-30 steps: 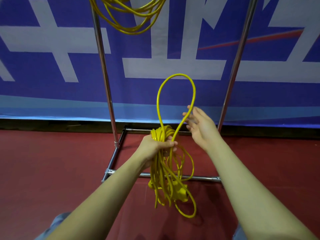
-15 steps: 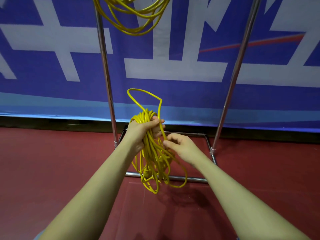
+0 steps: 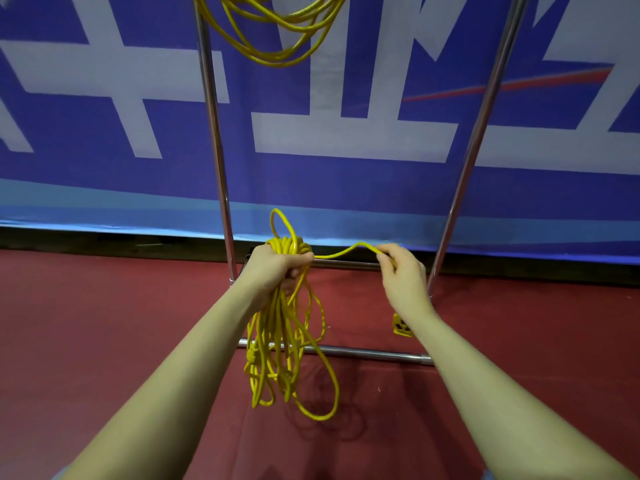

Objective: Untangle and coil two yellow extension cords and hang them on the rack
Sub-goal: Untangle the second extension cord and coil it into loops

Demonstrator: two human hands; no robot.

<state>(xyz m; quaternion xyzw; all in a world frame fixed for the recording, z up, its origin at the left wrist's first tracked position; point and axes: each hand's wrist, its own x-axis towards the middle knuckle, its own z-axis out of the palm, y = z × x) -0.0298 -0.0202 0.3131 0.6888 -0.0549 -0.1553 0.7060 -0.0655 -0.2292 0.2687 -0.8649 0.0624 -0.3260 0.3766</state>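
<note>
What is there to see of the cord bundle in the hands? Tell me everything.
The yellow cord bundle is thin, smooth-jacketed cable gathered in long uneven loops. The left hand grips its top; a small loop pokes above the fist. The loops hang before the rack's lower bar. One strand runs sideways to the right hand, which pinches it.

Both hands' fingers (image 3: 298, 259) curled, gripping

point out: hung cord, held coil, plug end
hung cord (image 3: 277, 46), head view, lower loops hanging from the rack's top.
held coil (image 3: 277, 341), head view, strands dangling below the left hand.
plug end (image 3: 400, 326), head view, yellow plug body beside the right wrist.
</note>
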